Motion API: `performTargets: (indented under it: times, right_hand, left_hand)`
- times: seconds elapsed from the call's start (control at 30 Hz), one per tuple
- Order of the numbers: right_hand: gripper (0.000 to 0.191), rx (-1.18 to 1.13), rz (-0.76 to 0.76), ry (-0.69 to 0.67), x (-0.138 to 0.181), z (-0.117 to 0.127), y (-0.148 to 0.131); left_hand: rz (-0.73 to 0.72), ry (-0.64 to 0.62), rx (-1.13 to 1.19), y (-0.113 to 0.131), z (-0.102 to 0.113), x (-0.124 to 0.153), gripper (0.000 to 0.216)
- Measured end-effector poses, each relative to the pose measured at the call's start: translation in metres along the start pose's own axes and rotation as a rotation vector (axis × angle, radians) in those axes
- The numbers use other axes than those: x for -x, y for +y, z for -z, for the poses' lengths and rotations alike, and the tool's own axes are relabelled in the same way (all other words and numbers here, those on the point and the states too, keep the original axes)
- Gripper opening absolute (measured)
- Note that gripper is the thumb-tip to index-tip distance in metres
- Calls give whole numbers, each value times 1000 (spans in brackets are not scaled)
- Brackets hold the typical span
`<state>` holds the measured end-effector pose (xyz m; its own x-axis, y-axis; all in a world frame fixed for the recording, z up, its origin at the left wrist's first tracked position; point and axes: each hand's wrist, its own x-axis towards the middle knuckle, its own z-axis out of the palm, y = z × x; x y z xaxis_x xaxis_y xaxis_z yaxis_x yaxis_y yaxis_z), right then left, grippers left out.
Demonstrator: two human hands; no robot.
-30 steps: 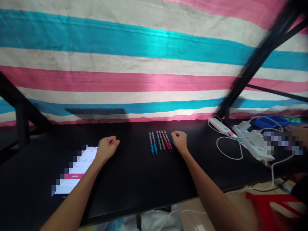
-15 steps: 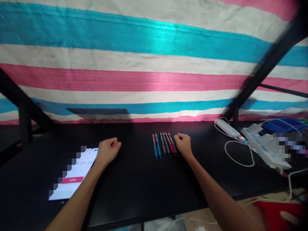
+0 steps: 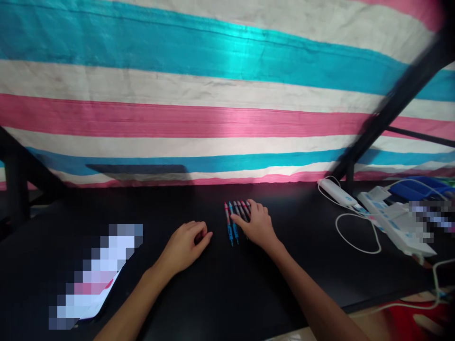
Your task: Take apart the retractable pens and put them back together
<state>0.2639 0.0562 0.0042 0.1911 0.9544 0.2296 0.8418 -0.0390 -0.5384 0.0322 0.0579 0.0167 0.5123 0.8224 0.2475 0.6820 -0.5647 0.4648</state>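
Note:
Several click pens lie side by side in a row on the black tabletop [image 3: 199, 293]. At the row's left end are a red-and-blue pen [image 3: 228, 225] and a blue pen [image 3: 234, 231]. My right hand [image 3: 259, 226] is over the grey pens [image 3: 239, 205] and covers most of them. Its thumb stretches left to the blue pen's side while the fingers reach forward; whether they touch I cannot tell. Left of the row, my left hand [image 3: 188, 244] rests loosely curled near the tabletop, thumb apart from the fingers, with nothing visible in it.
A bright phone-like screen [image 3: 103, 270], partly pixelated, lies left. On the right are a white power strip [image 3: 394, 222], a white charger-like block [image 3: 337, 192], looping cables [image 3: 355, 214] and a blue item [image 3: 419, 187]. A striped sheet [image 3: 177, 123] and black frame bars [image 3: 384, 111] stand behind.
My right hand has opened from a fist and moved left over the grey pens. My left hand has loosened from a fist and moved right, toward the pens. The view has shifted slightly.

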Motion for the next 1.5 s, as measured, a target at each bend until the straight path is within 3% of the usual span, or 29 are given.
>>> performTargets:
  times: [0.13,0.33,0.57,0.83,1.0,1.2,1.33,1.5]
  right_hand:
    - [86,101,135,-88,12,-8,-24]
    - [67,139,248,-138,19,-10,-35]
    - [51,106,726,-372,2,-4,-40]
    - [59,185,1024,-299,-7,-26,-62]
    - [54,116,949,-287,-24,-13,-56]
    - [61,87,770,-328,-17,12,-8]
    - [71,170,718,-357,-12,5,5]
    - [69,255,727,-299,-21,-13,-9]
  left_hand:
    - [36,-7,-7,-2,1,0,25]
    - [-26,52,-36,-2,-2,-1,14]
    - [-19,170,-68,-6,0,0,20]
    - [50,176,-107,-8,0,3,35]
    - [26,111,-215,-9,1,5,51]
    - [-74,-56,-384,-6,-13,7,61]
    - [-29,-61,-423,-9,-17,3,59]
    - [47,-46,-453,-21,-12,-7,58]
